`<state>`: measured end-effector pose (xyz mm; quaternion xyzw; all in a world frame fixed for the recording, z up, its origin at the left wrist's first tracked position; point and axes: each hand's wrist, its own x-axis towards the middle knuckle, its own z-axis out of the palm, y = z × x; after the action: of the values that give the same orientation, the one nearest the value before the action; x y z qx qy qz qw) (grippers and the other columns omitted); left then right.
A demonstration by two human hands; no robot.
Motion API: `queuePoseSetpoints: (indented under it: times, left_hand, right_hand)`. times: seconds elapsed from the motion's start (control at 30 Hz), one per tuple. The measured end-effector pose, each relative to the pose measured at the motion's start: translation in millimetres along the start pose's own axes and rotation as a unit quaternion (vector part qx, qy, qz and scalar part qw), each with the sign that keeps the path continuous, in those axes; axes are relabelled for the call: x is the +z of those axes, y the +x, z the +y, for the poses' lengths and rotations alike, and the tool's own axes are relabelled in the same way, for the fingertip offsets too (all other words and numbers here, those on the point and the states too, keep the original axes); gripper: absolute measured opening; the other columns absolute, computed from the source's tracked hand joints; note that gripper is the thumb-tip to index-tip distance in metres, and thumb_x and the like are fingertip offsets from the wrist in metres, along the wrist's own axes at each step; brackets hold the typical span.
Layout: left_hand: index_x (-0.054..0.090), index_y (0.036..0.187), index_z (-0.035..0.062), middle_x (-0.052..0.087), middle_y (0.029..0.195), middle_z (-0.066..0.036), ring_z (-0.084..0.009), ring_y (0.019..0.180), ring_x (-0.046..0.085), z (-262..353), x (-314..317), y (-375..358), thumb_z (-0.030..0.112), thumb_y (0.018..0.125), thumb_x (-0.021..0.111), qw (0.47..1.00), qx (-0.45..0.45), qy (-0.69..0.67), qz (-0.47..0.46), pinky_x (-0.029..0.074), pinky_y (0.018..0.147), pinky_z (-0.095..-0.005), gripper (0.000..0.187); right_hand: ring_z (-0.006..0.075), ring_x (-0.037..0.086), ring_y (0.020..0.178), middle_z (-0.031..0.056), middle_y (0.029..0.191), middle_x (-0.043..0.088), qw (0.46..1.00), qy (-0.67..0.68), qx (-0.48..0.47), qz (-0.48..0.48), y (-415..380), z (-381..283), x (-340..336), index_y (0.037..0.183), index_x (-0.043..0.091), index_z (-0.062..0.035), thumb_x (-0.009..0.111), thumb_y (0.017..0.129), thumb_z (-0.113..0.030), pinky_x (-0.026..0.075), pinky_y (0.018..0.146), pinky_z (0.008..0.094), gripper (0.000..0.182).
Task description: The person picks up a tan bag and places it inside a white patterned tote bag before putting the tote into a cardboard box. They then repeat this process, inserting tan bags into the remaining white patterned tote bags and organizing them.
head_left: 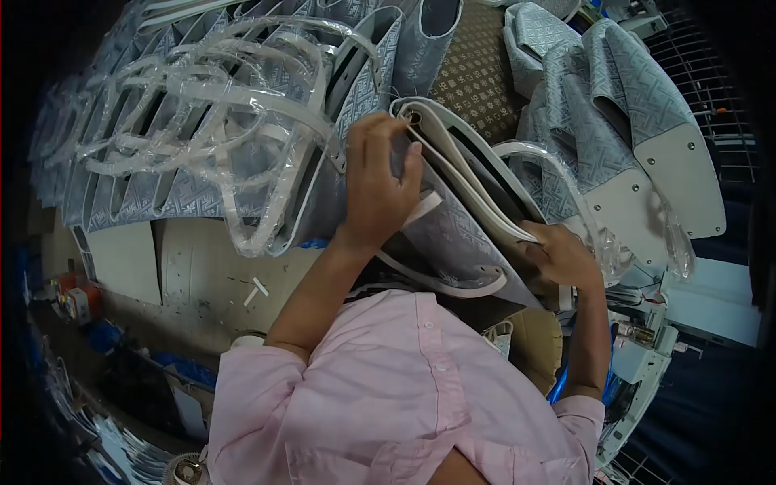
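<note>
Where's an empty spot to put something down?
Try the tan surface, below the left row of bags, beside the left forearm; a few white scraps lie there. The brown patterned surface between bag groups looks bare too. It's crowded around the open bag in the right hand, and among the right-side bags.

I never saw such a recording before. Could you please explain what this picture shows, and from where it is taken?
There is no robot here: a person works bare-handed. The single picture comes from a camera worn on the head, looking forward and down, so the pink shirt is the wearer's own. The left hand is at the far end of a grey bag; the right hand grips it nearer the body. At the left stands a row of similar bags with plastic-wrapped handles; more bags lie at the right. White strips lie on a pale surface.
</note>
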<state>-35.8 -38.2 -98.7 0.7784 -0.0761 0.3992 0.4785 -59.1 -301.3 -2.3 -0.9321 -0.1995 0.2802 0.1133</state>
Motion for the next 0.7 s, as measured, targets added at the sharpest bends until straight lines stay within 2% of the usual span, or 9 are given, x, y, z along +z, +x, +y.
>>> queuePoseSetpoints:
  times: [0.03, 0.13, 0.2, 0.27, 0.33, 0.5, 0.53, 0.6, 0.7]
  left_hand:
    - [0.057, 0.106, -0.0029, 0.054, 0.107, -0.015, -0.0276, 0.097, 0.052, -4, 7, 1, 0.009, 0.080, 0.060, 1.000, 0.004, 0.003, -0.004, 0.041, 0.084, -0.0368, 0.028]
    - [0.054, 0.114, -0.0028, 0.056, 0.105, -0.011, -0.0217, 0.094, 0.053, -21, 29, 9, 0.015, 0.085, 0.059, 0.931, -0.250, -0.255, 0.074, 0.042, 0.083, -0.0344, 0.034]
    - [0.050, 0.121, -0.0025, 0.059, 0.105, -0.011, -0.0174, 0.096, 0.054, -35, 19, 13, 0.022, 0.087, 0.059, 0.886, -0.331, -0.292, -0.144, 0.043, 0.085, -0.0306, 0.043]
    - [0.048, 0.124, -0.0024, 0.061, 0.105, -0.012, -0.0163, 0.096, 0.056, -27, 14, 10, 0.025, 0.087, 0.058, 0.896, -0.316, -0.269, -0.159, 0.042, 0.087, -0.0283, 0.047]
    - [0.048, 0.124, -0.0025, 0.060, 0.109, -0.014, -0.0186, 0.102, 0.055, -16, 11, 2, 0.026, 0.087, 0.059, 0.911, -0.289, -0.267, -0.122, 0.041, 0.090, -0.0296, 0.048]
    - [0.028, 0.136, -0.0071, 0.040, 0.136, -0.019, -0.0231, 0.117, 0.046, -4, -6, -31, 0.023, 0.090, 0.055, 0.936, -0.201, -0.223, -0.183, 0.039, 0.095, -0.0306, 0.062]
    - [0.028, 0.136, -0.0071, 0.040, 0.136, -0.019, -0.0231, 0.117, 0.046, -4, -11, -33, 0.023, 0.090, 0.055, 0.934, -0.204, -0.222, -0.190, 0.039, 0.095, -0.0306, 0.062]
    - [0.027, 0.138, -0.0063, 0.040, 0.136, -0.018, -0.0198, 0.117, 0.045, -1, -20, -32, 0.023, 0.091, 0.054, 0.851, -0.353, -0.357, -0.155, 0.040, 0.092, -0.0281, 0.062]
    - [0.027, 0.138, -0.0061, 0.041, 0.136, -0.018, -0.0183, 0.117, 0.045, -3, -23, -32, 0.024, 0.091, 0.053, 0.850, -0.356, -0.358, -0.148, 0.040, 0.091, -0.0266, 0.061]
  right_hand:
    - [0.0394, 0.058, 0.078, 0.0222, 0.084, 0.060, 0.993, 0.024, -0.086, 0.073, 1, 8, 10, 0.108, 0.058, -0.0024, 0.058, 0.080, -0.008, 0.044, 0.068, 0.0402, 0.029]
    - [0.0403, 0.058, 0.074, 0.0219, 0.081, 0.060, 0.989, 0.061, -0.106, 0.078, 11, 15, 13, 0.112, 0.055, -0.0024, 0.058, 0.080, -0.009, 0.044, 0.066, 0.0421, 0.033]
    - [0.0408, 0.058, 0.075, 0.0223, 0.082, 0.061, 0.996, 0.046, -0.059, 0.050, 12, -7, 2, 0.116, 0.051, -0.0029, 0.058, 0.080, -0.009, 0.045, 0.067, 0.0436, 0.037]
    - [0.0412, 0.059, 0.075, 0.0228, 0.083, 0.061, 0.999, 0.043, -0.015, 0.029, 23, -33, 1, 0.120, 0.047, -0.0033, 0.058, 0.080, -0.009, 0.045, 0.067, 0.0451, 0.042]
    - [0.0415, 0.059, 0.076, 0.0246, 0.084, 0.061, 0.993, -0.052, 0.017, 0.103, 39, -53, 9, 0.127, 0.040, -0.0046, 0.058, 0.079, -0.008, 0.046, 0.069, 0.0477, 0.051]
    - [0.0440, 0.058, 0.078, 0.0254, 0.084, 0.061, 0.972, 0.098, -0.097, 0.190, 105, -75, 39, 0.117, 0.044, -0.0035, 0.056, 0.080, -0.007, 0.046, 0.066, 0.0491, 0.038]
    - [0.0441, 0.058, 0.078, 0.0252, 0.083, 0.061, 0.966, 0.118, -0.121, 0.196, 109, -78, 41, 0.112, 0.045, -0.0032, 0.056, 0.082, -0.007, 0.045, 0.065, 0.0491, 0.033]
    - [0.0441, 0.057, 0.077, 0.0250, 0.082, 0.061, 0.962, 0.132, -0.143, 0.193, 106, -79, 37, 0.108, 0.046, -0.0028, 0.056, 0.083, -0.008, 0.045, 0.064, 0.0491, 0.027]
    - [0.0434, 0.058, 0.075, 0.0252, 0.079, 0.059, 0.974, 0.130, -0.117, 0.142, 91, -81, 21, 0.102, 0.047, -0.0012, 0.055, 0.085, -0.011, 0.045, 0.062, 0.0485, 0.021]
